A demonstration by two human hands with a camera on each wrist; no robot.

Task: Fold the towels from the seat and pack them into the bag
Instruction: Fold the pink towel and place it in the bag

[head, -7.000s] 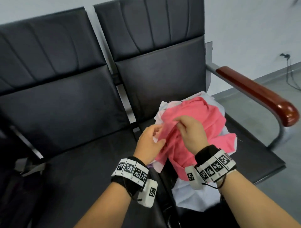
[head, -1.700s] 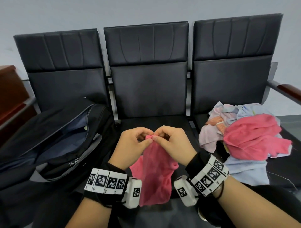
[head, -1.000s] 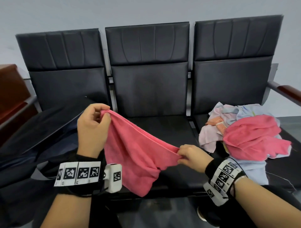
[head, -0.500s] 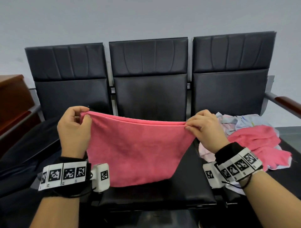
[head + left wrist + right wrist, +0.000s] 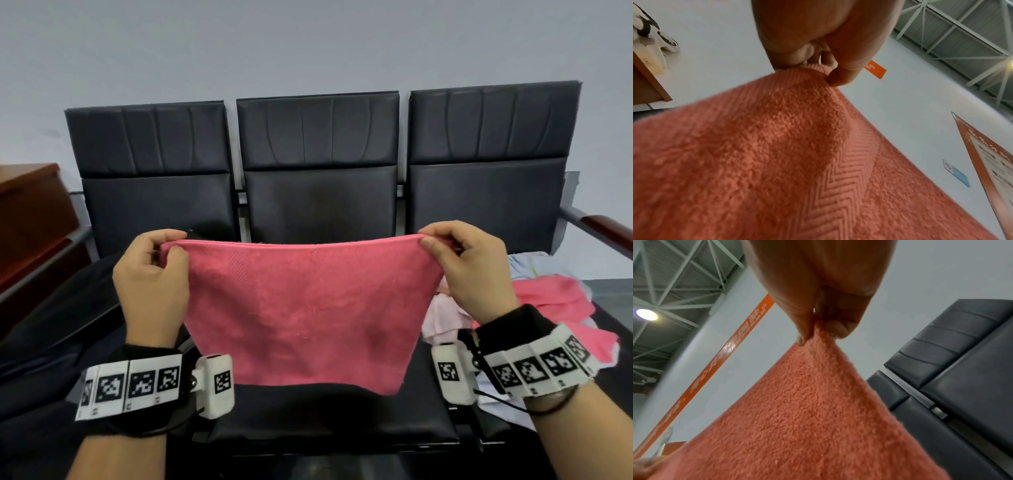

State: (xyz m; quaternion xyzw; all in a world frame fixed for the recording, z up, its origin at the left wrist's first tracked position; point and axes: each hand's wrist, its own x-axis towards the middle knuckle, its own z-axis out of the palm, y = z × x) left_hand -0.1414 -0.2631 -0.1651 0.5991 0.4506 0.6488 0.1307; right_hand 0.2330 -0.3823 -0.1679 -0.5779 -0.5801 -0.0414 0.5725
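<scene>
A pink towel (image 5: 305,308) hangs spread flat in the air above the middle seat (image 5: 325,414), its top edge pulled taut. My left hand (image 5: 150,274) pinches the towel's top left corner, and my right hand (image 5: 469,270) pinches the top right corner. In the left wrist view, thumb and fingers (image 5: 840,76) clamp the towel (image 5: 777,162) at its hem. The right wrist view has the same pinch on the towel (image 5: 807,410) at a fingertip (image 5: 836,330). A heap of other towels (image 5: 561,301), pink, pale blue and pale pink, lies on the right seat. The dark bag (image 5: 58,325) lies on the left seat, mostly hidden.
Three black padded seats form a row with backrests (image 5: 318,164) against a grey wall. A wooden armrest (image 5: 613,229) ends the row on the right. A brown wooden piece of furniture (image 5: 30,219) stands at the left.
Both hands have moved apart and risen a little, pulling the towel's top edge wider and straighter. The head view has tilted up, so the seats sit lower in the picture.
</scene>
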